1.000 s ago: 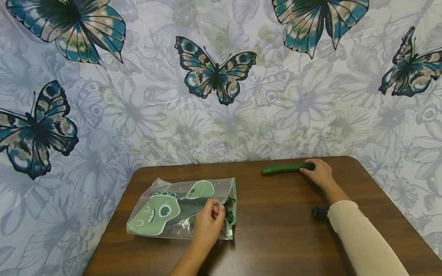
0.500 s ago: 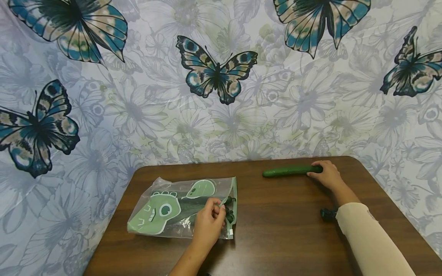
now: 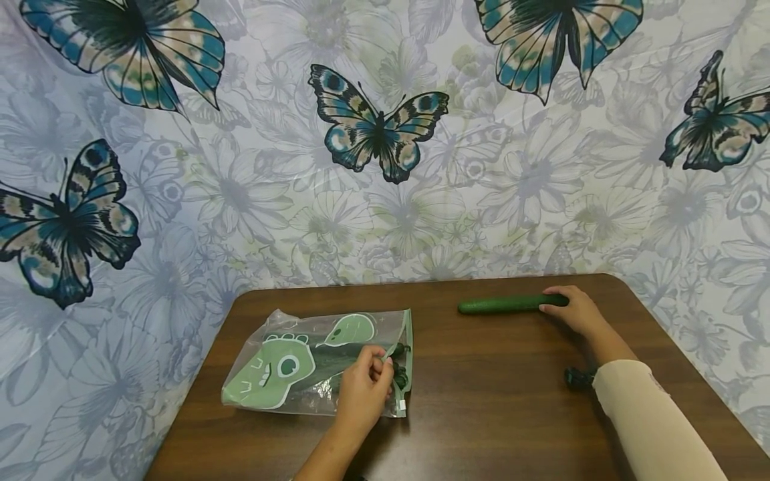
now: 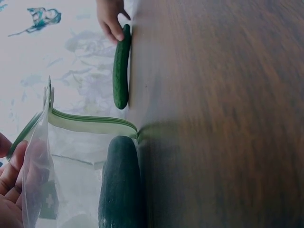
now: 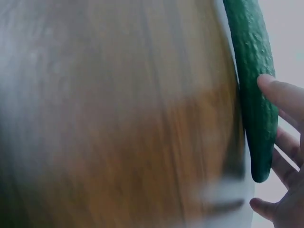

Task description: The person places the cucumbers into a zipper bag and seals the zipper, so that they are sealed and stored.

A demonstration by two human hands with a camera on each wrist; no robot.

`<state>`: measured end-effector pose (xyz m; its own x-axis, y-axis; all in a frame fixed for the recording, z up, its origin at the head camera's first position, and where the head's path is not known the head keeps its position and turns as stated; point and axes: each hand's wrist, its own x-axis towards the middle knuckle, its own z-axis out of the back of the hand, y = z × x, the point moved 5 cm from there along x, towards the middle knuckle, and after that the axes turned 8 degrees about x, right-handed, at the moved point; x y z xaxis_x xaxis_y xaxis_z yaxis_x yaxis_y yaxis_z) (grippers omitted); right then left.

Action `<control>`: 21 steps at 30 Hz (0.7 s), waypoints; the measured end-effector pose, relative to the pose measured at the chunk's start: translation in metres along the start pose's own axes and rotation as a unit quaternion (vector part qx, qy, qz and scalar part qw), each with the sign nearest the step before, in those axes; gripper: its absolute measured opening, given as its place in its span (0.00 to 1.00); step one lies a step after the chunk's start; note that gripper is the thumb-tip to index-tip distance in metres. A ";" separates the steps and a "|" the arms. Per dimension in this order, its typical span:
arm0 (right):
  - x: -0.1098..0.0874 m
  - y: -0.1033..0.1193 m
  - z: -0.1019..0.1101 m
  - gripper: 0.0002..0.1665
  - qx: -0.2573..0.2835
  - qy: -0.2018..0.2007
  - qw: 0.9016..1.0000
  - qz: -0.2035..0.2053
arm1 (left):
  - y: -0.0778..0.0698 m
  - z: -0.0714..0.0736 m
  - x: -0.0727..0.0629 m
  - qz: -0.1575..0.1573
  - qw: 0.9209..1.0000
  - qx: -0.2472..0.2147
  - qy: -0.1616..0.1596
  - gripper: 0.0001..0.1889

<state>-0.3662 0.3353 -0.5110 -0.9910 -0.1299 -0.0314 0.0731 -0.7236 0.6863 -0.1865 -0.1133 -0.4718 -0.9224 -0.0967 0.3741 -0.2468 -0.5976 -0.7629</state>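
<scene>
A clear zip bag (image 3: 283, 394) with a green cartoon print lies on the table's left part. My left hand (image 3: 363, 384) pinches the bag's edge near the zipper, and the mouth gapes in the left wrist view. Inside the bag is a cucumber (image 4: 121, 185); dark green ends show at its mouth in the head view. At the back right, my right hand (image 3: 574, 310) holds another cucumber (image 3: 499, 305) by its right end, fingers on the far side and thumb on the near side. That cucumber lies crosswise, and its left end points toward the bag's side.
The brown wooden table (image 3: 481, 401) ends at a wall hanging (image 3: 385, 227) printed with butterflies and flowers. A small dark object (image 3: 579, 379) shows by the right wrist, partly behind the sleeve (image 3: 652, 414). The bag's white zip slider (image 3: 402, 404) sits at its near corner.
My right hand has shifted right and slightly nearer, and the cucumber in it has moved a little the same way. The left hand and the bag have stayed put.
</scene>
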 end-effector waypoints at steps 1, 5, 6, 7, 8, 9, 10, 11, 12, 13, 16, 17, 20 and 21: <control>-0.001 -0.001 0.001 0.37 0.005 0.000 1.000 0.003 | 0.000 0.000 0.000 -0.001 1.000 0.000 -0.001 0.05; -0.002 -0.002 0.003 0.39 0.009 0.006 1.000 0.014 | 0.000 0.000 0.000 -0.003 1.000 0.004 -0.003 0.05; -0.003 -0.002 0.003 0.40 0.009 0.009 1.000 0.014 | 0.000 0.000 0.000 -0.003 1.000 0.004 -0.003 0.05; -0.003 -0.002 0.003 0.40 0.008 0.013 1.000 0.013 | 0.000 0.000 0.000 -0.003 1.000 0.003 -0.003 0.05; -0.003 -0.003 0.003 0.41 0.006 0.017 1.000 0.011 | 0.000 0.000 0.000 -0.002 1.000 0.002 -0.003 0.05; -0.004 -0.003 0.003 0.41 0.005 0.021 1.000 0.008 | 0.001 0.000 0.000 -0.002 1.000 0.002 -0.003 0.05; -0.004 -0.004 0.002 0.41 0.005 0.025 1.000 0.005 | 0.001 0.000 0.000 -0.001 1.000 0.001 -0.002 0.05; -0.005 -0.005 0.002 0.41 0.007 0.030 1.000 0.001 | 0.001 -0.001 0.000 0.000 1.000 0.000 -0.002 0.05; -0.005 -0.006 0.002 0.41 0.008 0.033 0.999 -0.002 | 0.001 -0.001 0.000 0.000 1.000 -0.001 -0.001 0.05; -0.006 -0.006 0.002 0.41 0.011 0.034 0.999 -0.006 | 0.001 -0.001 0.000 0.000 1.000 -0.003 -0.001 0.05; -0.009 -0.008 0.002 0.40 0.020 0.045 0.999 -0.013 | 0.001 -0.001 0.000 -0.003 1.000 -0.005 -0.002 0.04; -0.011 -0.008 0.001 0.40 0.023 0.047 0.999 -0.016 | 0.001 0.000 0.000 -0.004 1.000 -0.005 -0.003 0.04; -0.016 -0.009 -0.002 0.42 0.020 0.060 0.998 -0.020 | 0.000 0.000 0.000 -0.007 1.000 -0.002 -0.004 0.04; -0.018 -0.008 -0.004 0.42 0.016 0.065 0.998 -0.018 | 0.000 0.000 0.000 -0.007 1.000 -0.001 -0.005 0.04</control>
<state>-0.3487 0.3407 -0.5193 -0.9699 -0.1925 -0.1493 0.0317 -0.7073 0.7062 -0.1863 -0.1134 -0.4717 -0.9161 -0.0963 0.3892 -0.2595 -0.5977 -0.7586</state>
